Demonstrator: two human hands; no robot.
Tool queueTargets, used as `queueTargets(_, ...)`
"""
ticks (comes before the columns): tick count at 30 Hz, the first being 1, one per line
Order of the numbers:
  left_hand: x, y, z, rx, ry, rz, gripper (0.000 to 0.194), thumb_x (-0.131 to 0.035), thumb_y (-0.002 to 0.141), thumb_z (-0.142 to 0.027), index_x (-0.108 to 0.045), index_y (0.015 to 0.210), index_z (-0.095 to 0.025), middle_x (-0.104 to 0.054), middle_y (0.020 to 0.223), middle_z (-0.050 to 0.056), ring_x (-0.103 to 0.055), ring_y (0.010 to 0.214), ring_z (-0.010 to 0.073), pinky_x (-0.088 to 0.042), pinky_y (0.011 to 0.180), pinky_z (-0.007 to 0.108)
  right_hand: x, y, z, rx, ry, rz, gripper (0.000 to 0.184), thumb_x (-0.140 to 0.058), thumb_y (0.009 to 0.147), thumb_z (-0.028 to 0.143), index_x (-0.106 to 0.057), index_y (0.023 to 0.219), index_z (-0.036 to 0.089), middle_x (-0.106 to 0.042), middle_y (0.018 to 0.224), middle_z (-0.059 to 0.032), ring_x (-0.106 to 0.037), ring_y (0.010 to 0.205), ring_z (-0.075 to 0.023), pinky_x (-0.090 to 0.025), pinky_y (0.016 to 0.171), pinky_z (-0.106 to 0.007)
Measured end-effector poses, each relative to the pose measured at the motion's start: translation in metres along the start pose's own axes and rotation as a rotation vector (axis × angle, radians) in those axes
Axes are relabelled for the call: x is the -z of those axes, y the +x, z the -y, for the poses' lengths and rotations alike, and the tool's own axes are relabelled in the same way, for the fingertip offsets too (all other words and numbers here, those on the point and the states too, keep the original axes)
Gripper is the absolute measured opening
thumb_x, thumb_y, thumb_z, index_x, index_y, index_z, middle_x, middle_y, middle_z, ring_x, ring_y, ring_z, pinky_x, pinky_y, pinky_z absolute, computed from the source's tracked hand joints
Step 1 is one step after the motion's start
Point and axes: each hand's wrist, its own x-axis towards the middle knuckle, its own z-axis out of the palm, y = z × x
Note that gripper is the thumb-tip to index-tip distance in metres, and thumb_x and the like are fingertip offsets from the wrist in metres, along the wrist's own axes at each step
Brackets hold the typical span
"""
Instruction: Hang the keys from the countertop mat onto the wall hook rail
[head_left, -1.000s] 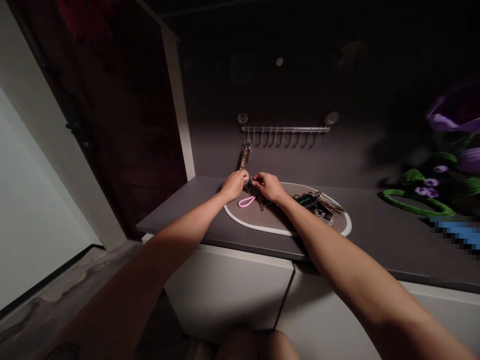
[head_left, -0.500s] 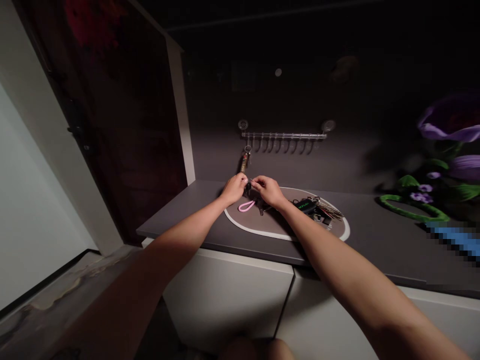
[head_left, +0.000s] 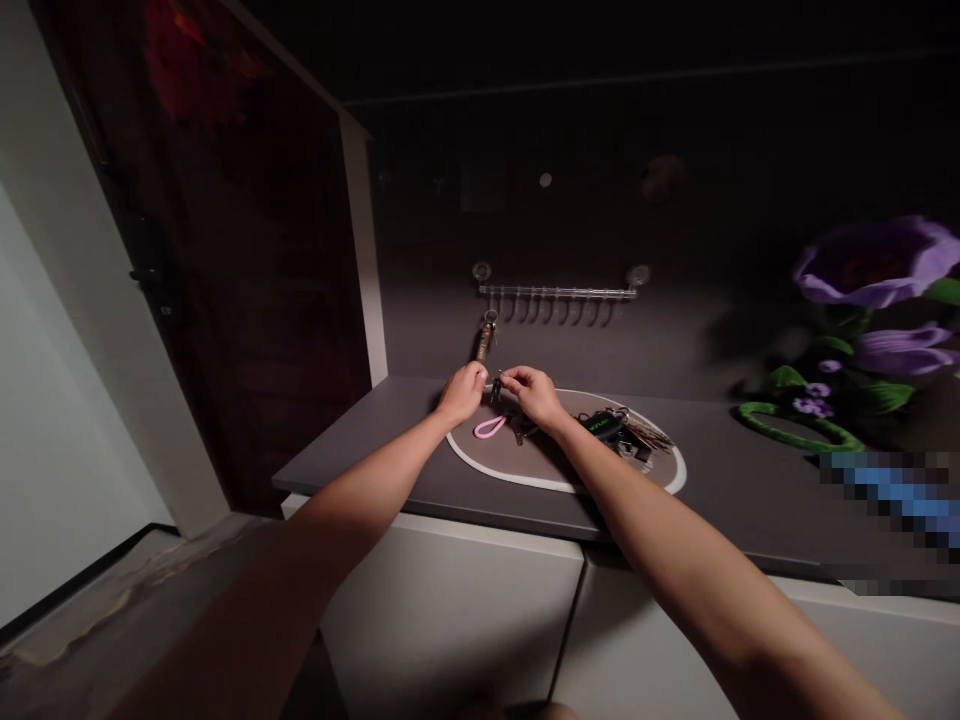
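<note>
My right hand [head_left: 531, 390] pinches the ring of a small bunch of dark keys [head_left: 496, 391], which hangs just above the mat [head_left: 517, 478]. Beside it, my left hand [head_left: 463, 390] has its fingers closed, thumb and forefinger together; what they grip is hidden. Right behind the left hand, a keychain with a brown strap [head_left: 483, 342] hangs from the first hook of a clear hook rail [head_left: 562, 293]. A pink loop strap [head_left: 490, 428] with a key [head_left: 517, 430] lies on the mat below my hands. Several more keys [head_left: 651, 434] and a black pouch [head_left: 602, 426] lie by my right forearm.
The mat rests on a dark grey counter [head_left: 360, 450] above white cabinet doors [head_left: 465, 600]. Purple artificial flowers [head_left: 877, 265] and a green ring [head_left: 795, 432] stand at the right. A dark door [head_left: 277, 300] is on the left.
My view has tilted up and shifted slightly, so the rail and flowers appear lower and further left. The dark keys now show more clearly between my hands, which have opened a small gap.
</note>
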Motion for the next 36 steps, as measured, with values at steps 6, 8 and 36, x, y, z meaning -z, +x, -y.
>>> queueTargets(6, 0.0, -0.002, 0.001, 0.016, 0.047, 0.02, 0.018, -0.036, 0.085, -0.021, -0.054, 0.082, -0.017, -0.06, 0.082, 0.004, -0.053, 0.078, 0.0148, -0.04, 0.074, 0.027, 0.0, 0.002, 0.004, -0.123, 0.165, -0.079, 0.022, -0.056, 0.068, 0.034, -0.061, 0.075, 0.014, -0.06, 0.068, -0.0009, -0.053, 0.063, -0.0105, -0.045, 0.065, -0.025)
queueTargets(8, -0.001, -0.002, 0.002, 0.008, 0.056, 0.03, 0.019, -0.036, 0.085, -0.021, -0.054, 0.082, -0.017, -0.06, 0.083, 0.005, -0.053, 0.079, 0.0153, -0.04, 0.074, 0.027, 0.0, 0.003, 0.009, -0.182, 0.282, -0.093, 0.019, -0.057, 0.066, 0.032, -0.06, 0.073, 0.014, -0.059, 0.069, -0.0004, -0.053, 0.063, -0.01, -0.047, 0.065, -0.025)
queueTargets(36, -0.004, -0.004, 0.002, -0.049, 0.109, 0.105, 0.024, -0.037, 0.085, -0.023, -0.059, 0.081, -0.017, -0.063, 0.082, 0.005, -0.055, 0.078, 0.015, -0.039, 0.07, 0.025, -0.007, 0.105, 0.056, -0.356, 0.433, -0.391, 0.009, -0.049, 0.071, 0.009, -0.056, 0.07, 0.013, -0.056, 0.058, 0.0004, -0.053, 0.05, -0.0076, -0.05, 0.052, -0.022)
